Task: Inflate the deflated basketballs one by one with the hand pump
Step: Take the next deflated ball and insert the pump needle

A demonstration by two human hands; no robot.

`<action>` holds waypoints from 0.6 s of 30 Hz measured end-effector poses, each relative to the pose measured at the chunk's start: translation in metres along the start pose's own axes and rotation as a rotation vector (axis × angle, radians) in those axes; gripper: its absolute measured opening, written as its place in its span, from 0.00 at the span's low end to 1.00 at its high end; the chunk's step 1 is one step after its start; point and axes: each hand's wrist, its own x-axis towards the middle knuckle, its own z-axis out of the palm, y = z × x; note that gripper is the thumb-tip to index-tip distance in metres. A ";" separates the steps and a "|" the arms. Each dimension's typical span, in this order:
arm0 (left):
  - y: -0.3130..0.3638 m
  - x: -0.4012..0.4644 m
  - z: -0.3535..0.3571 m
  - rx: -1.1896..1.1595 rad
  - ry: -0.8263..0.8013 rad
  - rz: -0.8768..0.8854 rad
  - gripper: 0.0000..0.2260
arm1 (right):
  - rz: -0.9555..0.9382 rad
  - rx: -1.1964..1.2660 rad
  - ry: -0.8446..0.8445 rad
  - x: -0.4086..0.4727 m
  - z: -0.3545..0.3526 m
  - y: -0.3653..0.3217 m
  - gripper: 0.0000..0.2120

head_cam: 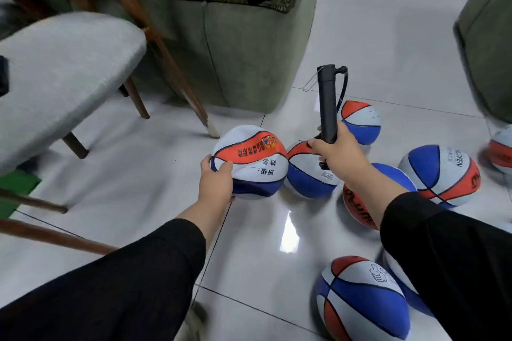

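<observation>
So I've got my left hand (217, 183) curled around the near side of a deflated basketball (249, 163) sitting on the white tile floor (138, 188) pretty much dead centre of the frame, thumb up on the white panel and the other fingers tucked under it. My right hand (336, 151) is wrapped tight around the lower end of the black hand pump (327, 102), which sticks straight up just right of centre, with its thin hose looping down the far side. This ball is obviously soft, you can see the top panel caved in and wrinkled, so I figure it's light and floppy and will squish rather than roll. Best bet is probably to cup it from the side like this and turn it till the valve faces me; I can't spot the valve from here. More basketballs are scattered across the right and lower right of the frame, some look rounder. The pebbly skin should grip fine, nothing fragile except maybe the needle.
</observation>
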 end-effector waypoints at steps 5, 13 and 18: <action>0.068 -0.061 0.003 -0.209 -0.178 -0.095 0.13 | -0.154 0.126 0.010 -0.040 -0.030 -0.082 0.13; 0.136 -0.167 0.019 -0.129 -0.417 -0.147 0.14 | -0.247 0.288 0.070 -0.116 -0.113 -0.141 0.11; 0.151 -0.203 0.034 -0.106 -0.400 0.054 0.25 | -0.261 0.393 0.205 -0.145 -0.150 -0.154 0.12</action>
